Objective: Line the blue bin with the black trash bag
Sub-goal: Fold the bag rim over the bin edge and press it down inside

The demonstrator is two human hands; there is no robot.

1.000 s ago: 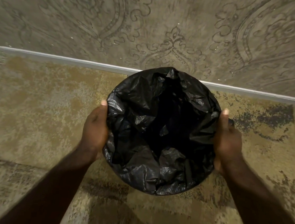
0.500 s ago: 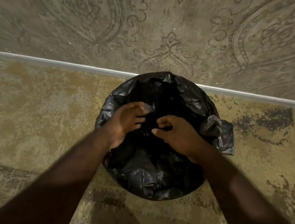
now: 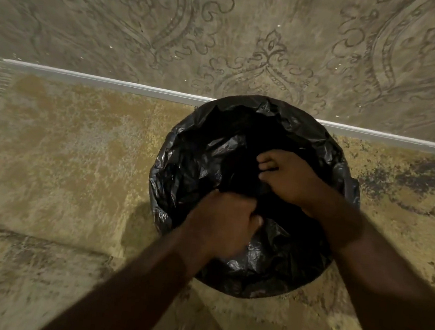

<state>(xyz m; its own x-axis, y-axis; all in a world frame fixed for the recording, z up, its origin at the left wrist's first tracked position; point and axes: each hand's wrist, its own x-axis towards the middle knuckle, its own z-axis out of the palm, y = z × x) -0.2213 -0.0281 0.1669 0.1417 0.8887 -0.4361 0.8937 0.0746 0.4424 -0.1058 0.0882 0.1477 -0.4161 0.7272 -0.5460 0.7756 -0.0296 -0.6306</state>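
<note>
Directly beneath our two hands, in the head view, sits the crinkled, glossy black plastic trash bag [image 3: 290,135], draped over the round mouth of the bin so fully that no blue shows; we take the bin to be under it. Our left hand [image 3: 221,219] is at the near-left of the opening, fingers curled and apparently bunched on a fold of the film. Our right hand [image 3: 288,175] is further in, just past the left and toward the right side, fingers bent down into the dark hollow; whether it pinches plastic or only pushes on it we cannot tell. The hands are close but not touching. The bag's depth runs straight down away from both hands, so the coming move, as we judge it, is a downward press, and the right hand is nearer the centre. The film looks loose and heavily wrinkled inside, with its edge folded outward past both wrists.
</note>
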